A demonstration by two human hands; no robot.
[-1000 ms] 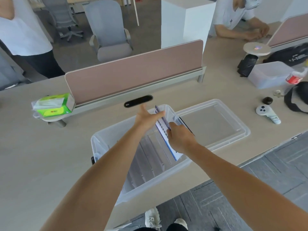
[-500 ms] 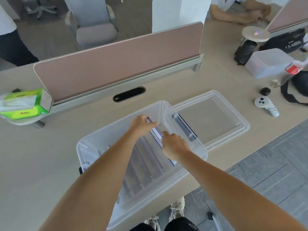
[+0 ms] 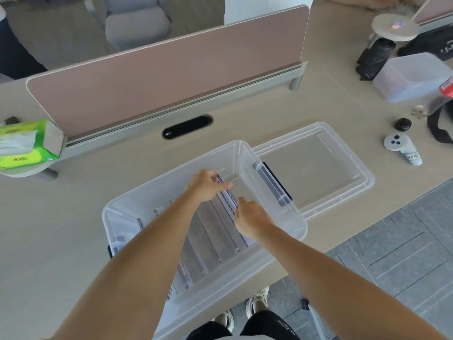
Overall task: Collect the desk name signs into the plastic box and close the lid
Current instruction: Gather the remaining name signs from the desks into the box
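A clear plastic box [image 3: 247, 153] stands at the desk's front edge with its lid [image 3: 316, 168] lying flat to its right. Several clear desk name signs [image 3: 210, 244] stand in a row inside the box. Both my hands are down in the box at its right end. My left hand [image 3: 206, 185] grips the far top edge of a name sign with a blue-printed card [image 3: 229, 200], and my right hand [image 3: 252, 219] grips its near edge. The lower part of this sign is hidden behind my right hand.
A pink desk divider [image 3: 166, 77] runs along the back. A green tissue pack [image 3: 27, 143] sits at the left. To the right lie a white controller [image 3: 402, 148], a small black cap [image 3: 403, 123], a second plastic container [image 3: 414, 77] and black bags [image 3: 375, 57].
Both hands have lowered the blue-printed sign from above the box rim down into the box, next to the other signs. The camera has tilted further down.
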